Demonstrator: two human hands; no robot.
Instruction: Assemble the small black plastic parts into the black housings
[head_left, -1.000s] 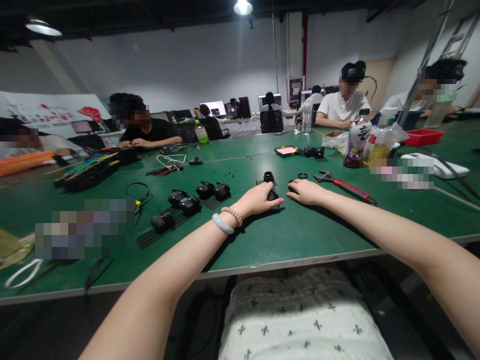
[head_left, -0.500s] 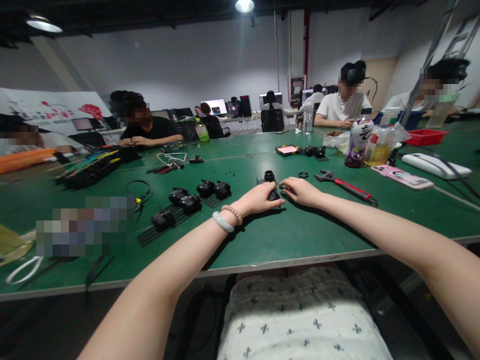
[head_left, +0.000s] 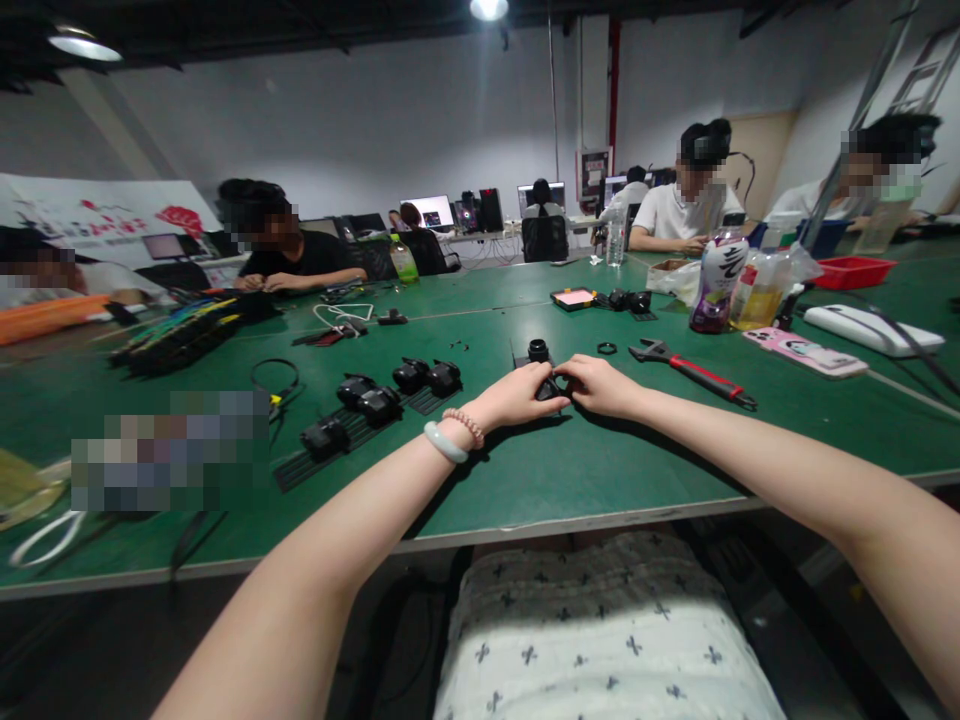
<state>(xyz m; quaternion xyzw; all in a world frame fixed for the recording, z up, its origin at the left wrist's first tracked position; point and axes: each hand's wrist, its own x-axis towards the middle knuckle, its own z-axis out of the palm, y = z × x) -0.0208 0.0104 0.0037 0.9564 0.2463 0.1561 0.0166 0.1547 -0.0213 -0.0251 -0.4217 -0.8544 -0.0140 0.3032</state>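
A small black part with a round, lens-like top (head_left: 538, 349) stands on the green table in front of me. My left hand (head_left: 526, 390) is closed around its near side, with a bangle and a beaded band on the wrist. At its right side is my right hand (head_left: 592, 383), fingers curled and fingertips pinched against the part. Whether those fingertips hold something small cannot be made out. A black ring (head_left: 607, 349) lies beyond my right hand, and an adjustable wrench (head_left: 694, 374) with a red and black handle is to its right.
Several black units on slotted plates (head_left: 371, 400) lie to my left, with tiny screws (head_left: 459, 346) behind. On the right are a pink phone (head_left: 806, 353), a white power bank (head_left: 874, 332), a purple-labelled bottle (head_left: 718, 280) and a red tray (head_left: 855, 272). Other people sit around the table.
My right hand has shifted slightly left, and its fingertips have closed in against the black part. My left hand keeps its hold.
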